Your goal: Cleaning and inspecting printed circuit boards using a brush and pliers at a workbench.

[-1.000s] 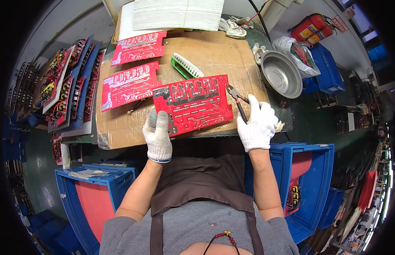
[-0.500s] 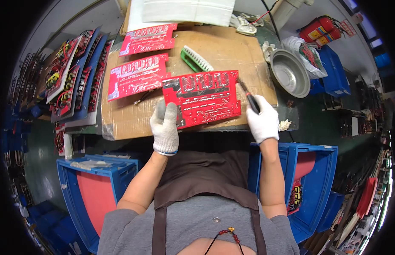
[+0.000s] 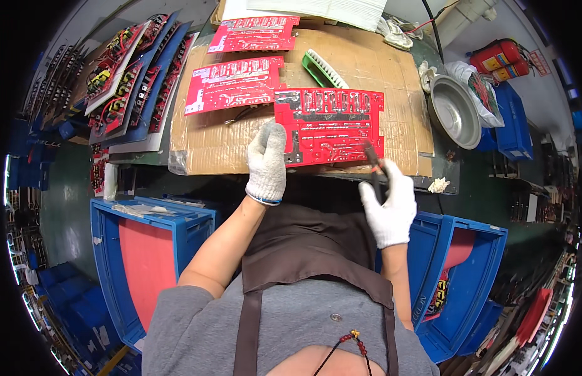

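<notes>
My left hand [image 3: 267, 163], in a white knit glove, grips the lower left corner of a red circuit board [image 3: 331, 128]. The board's solder side faces up, and it is tilted over the front of the cardboard [image 3: 209, 156]. My gloved right hand [image 3: 393, 210] is closed round slim pliers [image 3: 377, 178] with dark handles and a touch of red. Their metal tip lies over the board's lower right part; whether it touches is unclear. Two more red boards [image 3: 233, 88] lie at the back left. A green brush [image 3: 323, 70] with pale bristles rests behind the held board.
A metal bowl [image 3: 455, 113] stands at the table's right, beside a plastic bag [image 3: 472, 88]. Racked boards [image 3: 125, 81] lean at the left. Blue crates [image 3: 194, 232] flank me below the table edge. A fire extinguisher [image 3: 501, 59] is at the far right.
The view has shifted, so the table sits higher and further right. My right hand has brought the pliers from the board's right edge in over its lower right part. My left hand keeps its grip.
</notes>
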### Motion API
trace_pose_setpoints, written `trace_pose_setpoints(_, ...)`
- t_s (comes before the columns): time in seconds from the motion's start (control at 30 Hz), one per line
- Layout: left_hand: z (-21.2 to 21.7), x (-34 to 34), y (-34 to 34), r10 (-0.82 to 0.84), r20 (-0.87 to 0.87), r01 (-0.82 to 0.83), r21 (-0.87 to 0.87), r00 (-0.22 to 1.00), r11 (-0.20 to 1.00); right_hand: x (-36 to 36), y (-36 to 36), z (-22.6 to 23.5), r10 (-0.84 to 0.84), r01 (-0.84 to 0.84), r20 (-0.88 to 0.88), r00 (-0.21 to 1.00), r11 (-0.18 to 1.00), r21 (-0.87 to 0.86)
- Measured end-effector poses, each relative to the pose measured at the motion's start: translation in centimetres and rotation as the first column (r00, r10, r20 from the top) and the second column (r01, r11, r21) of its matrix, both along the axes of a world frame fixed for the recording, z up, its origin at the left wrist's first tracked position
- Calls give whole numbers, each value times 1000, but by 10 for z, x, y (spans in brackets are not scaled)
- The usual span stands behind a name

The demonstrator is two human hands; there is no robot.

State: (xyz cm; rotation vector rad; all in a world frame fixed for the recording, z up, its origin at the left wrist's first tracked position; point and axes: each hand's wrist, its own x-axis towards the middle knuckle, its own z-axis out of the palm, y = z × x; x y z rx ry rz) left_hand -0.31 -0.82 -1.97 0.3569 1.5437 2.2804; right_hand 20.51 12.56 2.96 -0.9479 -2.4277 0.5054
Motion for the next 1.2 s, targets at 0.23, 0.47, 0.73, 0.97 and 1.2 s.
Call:
trace_pose_setpoints(0.23,-1,0,-1,-9,7,9,36,1000,999,-10,-39,9,115,-147,157,981,967,210)
trace_pose_setpoints(0.47,4,2,-1,-31,-46,32,23,998,999,-27,-24,21,201,-258,189,961,896,360)
trace_pose_setpoints(0.73,3,-3,-1,-50,-23,50,12,998,999,-28,-22,5,220,-220,113,969,975,-16)
trace_pose_setpoints(0.97,24,3,-2,-93,-10,93,4,996,996,-2,5,7,-363,-48,-278,889,531,-846)
trace_pose_setpoints(1.2,50,21,-11,-220,-650,51,-268,728,962,1,32,39,-160,-34,-101,982,380,-925)
